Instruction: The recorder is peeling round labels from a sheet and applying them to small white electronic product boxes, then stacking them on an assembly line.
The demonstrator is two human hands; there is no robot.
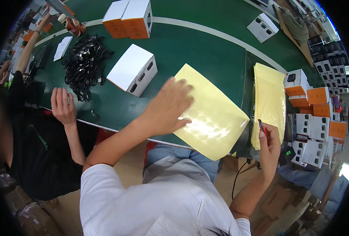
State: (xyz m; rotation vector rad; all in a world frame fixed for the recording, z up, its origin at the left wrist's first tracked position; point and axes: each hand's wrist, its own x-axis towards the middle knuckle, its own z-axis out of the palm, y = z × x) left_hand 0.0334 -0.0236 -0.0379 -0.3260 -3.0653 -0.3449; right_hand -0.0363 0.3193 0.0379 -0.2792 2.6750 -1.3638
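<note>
A yellow backing sheet (217, 104) with round clear stickers lies aslant on the green table in front of me. My left hand (168, 106) is over its left edge, fingers spread and slightly blurred by motion. Whether that hand touches the sheet I cannot tell. In my right hand (269, 143), at the sheet's right, is a slim red-and-black utility knife (262, 127), its dark end pointing away from me. Just beyond that hand rests a stack of yellow sheets (271, 98) in clear plastic.
A white box (133, 69) stands left of the sheet, with two white-and-orange boxes (129, 19) farther back. Black cables (86, 65) are heaped near a co-worker's hand (63, 106). Another box (263, 27) sits at the back right. Stacked boxes (314, 126) fill the right side.
</note>
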